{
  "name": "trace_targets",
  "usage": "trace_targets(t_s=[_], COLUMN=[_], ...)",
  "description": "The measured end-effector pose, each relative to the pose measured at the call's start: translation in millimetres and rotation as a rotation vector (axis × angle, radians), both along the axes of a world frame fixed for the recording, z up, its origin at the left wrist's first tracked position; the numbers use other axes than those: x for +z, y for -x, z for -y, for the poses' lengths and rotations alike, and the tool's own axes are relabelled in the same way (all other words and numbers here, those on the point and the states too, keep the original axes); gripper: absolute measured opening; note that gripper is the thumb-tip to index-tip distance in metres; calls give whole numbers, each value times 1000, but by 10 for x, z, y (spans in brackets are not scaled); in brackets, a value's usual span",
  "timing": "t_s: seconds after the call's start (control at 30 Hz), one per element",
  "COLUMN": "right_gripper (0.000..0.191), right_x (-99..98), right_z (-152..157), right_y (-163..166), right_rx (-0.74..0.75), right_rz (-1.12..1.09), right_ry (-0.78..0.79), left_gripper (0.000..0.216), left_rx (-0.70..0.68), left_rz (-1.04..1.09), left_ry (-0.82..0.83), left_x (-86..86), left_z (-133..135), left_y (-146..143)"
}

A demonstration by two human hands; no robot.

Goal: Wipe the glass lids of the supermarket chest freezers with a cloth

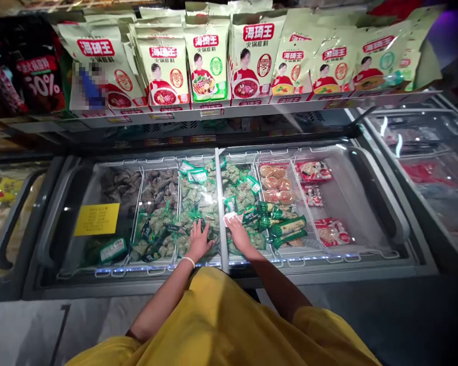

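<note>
Right grip (239, 235) over freezer (350, 272) — long axis left-to-right

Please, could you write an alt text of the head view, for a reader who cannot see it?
A person's left hand, fingers spread, and right hand reach over a freezer with food bags, the right one touching something white near the middle bar. Above, pale packets stand on a shelf.

Inside the grey-framed, glass-lidded chest freezer (99, 288), lying side by side: clear, green-printed plastic bags (198, 195) and red-and-white packets (314, 171).
</note>
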State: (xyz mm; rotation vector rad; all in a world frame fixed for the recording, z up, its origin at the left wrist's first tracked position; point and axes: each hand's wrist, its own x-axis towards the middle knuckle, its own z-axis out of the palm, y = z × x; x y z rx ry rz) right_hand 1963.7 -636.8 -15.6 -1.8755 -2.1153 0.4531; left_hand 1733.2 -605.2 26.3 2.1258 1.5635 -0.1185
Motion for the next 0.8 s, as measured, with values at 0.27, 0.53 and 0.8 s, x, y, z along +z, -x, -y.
trace_targets(t_s=[0.27,0.53,0.8], right_gripper=[72,52,52], right_x=[25,86,-70], right_z=[-106,57,786], right_y=[-506,-661,-328], right_rx=[37,644,667], right_rz=[-5,16,45], right_ry=[-2,78,85], left_gripper=[76,69,71], left_rx=[267,243,293], left_rz=[45,130,134], left_ry=[-51,-56,-85], left_x=[-88,-100,-227], left_z=[605,982,1548], left_y=[-771,-638,-592])
